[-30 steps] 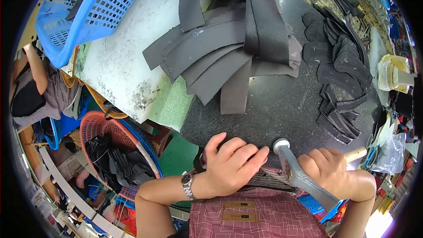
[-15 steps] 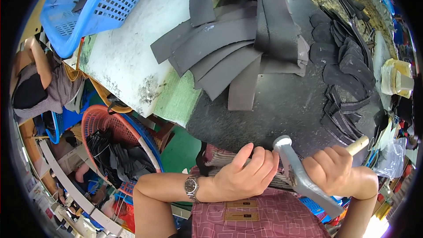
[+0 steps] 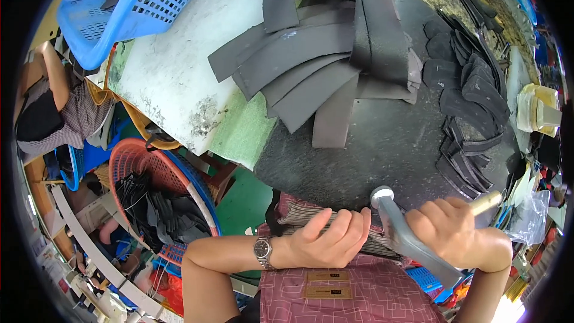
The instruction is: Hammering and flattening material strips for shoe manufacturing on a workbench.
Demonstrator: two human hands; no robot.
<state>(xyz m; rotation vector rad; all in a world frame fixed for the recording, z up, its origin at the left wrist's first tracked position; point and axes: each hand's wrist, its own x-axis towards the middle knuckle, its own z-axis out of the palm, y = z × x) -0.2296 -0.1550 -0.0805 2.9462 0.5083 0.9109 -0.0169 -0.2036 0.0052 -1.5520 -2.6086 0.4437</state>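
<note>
The left hand [image 3: 327, 240] lies palm down at the near edge of the dark surface [image 3: 382, 143], forearm coming in level from the left with a wristwatch [image 3: 263, 250] on the wrist. Its fingers [image 3: 353, 227] are curled together and pressed down on a flat striped piece [image 3: 299, 212] that juts off the surface's near edge over the lap; the thumb sticks up at the hand's left side.

The right hand [image 3: 457, 233] is just right of the left hand, fist upright, fingers clamped round a hammer [image 3: 406, 233]. The hammer's round steel face [image 3: 381, 194] points up and away, just beyond the left hand's fingertips, and its grey head runs down and to the right past the fist. A pale wooden handle end [image 3: 487, 201] pokes out on the far side of the fist. The hammer face stands close above the striped piece; whether it touches cannot be told.

Beyond the hands, on the surface, a fan of long dark grey strips [image 3: 311, 66] lies overlapping, partly on a white board [image 3: 173, 66] to the left. Right of the strips is a stack of small black curved pieces [image 3: 472, 96], and right of that a yellowish tub [image 3: 535, 110]. A blue basket [image 3: 119, 6] sits on the far left of the board. Below the surface's left edge, a red basket [image 3: 149, 197] holds black scraps. Another person [image 3: 54, 113] sits further left.
</note>
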